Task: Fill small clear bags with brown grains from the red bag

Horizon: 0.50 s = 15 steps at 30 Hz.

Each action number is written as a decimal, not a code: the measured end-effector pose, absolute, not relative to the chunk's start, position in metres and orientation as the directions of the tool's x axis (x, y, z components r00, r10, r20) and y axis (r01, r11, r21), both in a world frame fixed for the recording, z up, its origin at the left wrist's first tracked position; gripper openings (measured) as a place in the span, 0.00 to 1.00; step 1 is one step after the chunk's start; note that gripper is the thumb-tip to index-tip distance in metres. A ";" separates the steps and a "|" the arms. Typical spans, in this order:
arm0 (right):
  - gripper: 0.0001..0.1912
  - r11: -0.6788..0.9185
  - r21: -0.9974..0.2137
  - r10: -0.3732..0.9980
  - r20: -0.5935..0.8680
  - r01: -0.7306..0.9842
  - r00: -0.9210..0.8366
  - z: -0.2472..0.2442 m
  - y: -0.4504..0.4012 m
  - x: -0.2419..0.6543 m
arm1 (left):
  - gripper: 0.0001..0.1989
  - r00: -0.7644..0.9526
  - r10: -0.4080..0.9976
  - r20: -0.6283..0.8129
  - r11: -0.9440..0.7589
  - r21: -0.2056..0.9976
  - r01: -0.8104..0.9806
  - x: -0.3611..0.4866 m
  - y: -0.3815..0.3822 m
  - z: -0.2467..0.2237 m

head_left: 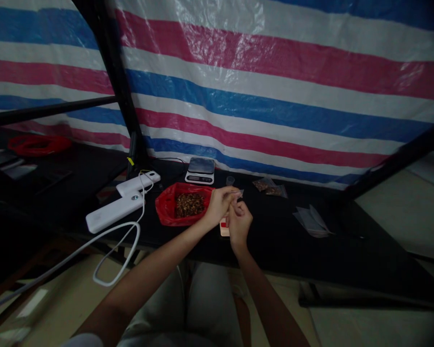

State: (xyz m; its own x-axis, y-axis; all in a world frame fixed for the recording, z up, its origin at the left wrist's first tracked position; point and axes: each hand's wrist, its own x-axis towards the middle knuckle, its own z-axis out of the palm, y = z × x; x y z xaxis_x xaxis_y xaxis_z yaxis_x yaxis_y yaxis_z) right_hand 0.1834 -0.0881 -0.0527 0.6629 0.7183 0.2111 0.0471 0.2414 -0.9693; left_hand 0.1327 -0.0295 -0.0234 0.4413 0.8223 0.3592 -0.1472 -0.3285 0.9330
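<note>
Both hands meet over the front of the black table, just right of a red plastic bag (162, 205) that holds small brown grains or beans (190, 205). A small clear plastic bag (240, 193) pokes out past the fingertips of my left hand (219, 205), which pinches it. My right hand (240, 222) is closed against the same bag from the right, its fingers curled; most of the bag is hidden by the fingers. Partly covered below the hands lies a flat pale item with a red patch (224, 230). A small clear cup (230, 180) stands behind them.
A digital scale (200, 171) sits at the back. Filled small bags (275, 191) lie to the right, with flat clear bags (313, 221) farther right. On the left are a white power strip (114, 212), a looping white cable (139, 236) and a black frame post (125, 96).
</note>
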 end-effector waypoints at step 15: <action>0.20 0.206 -0.972 0.679 0.224 0.112 0.699 -0.060 -0.106 0.253 | 0.16 0.761 0.610 0.223 -0.083 0.972 -0.218 0.169 0.017 -0.013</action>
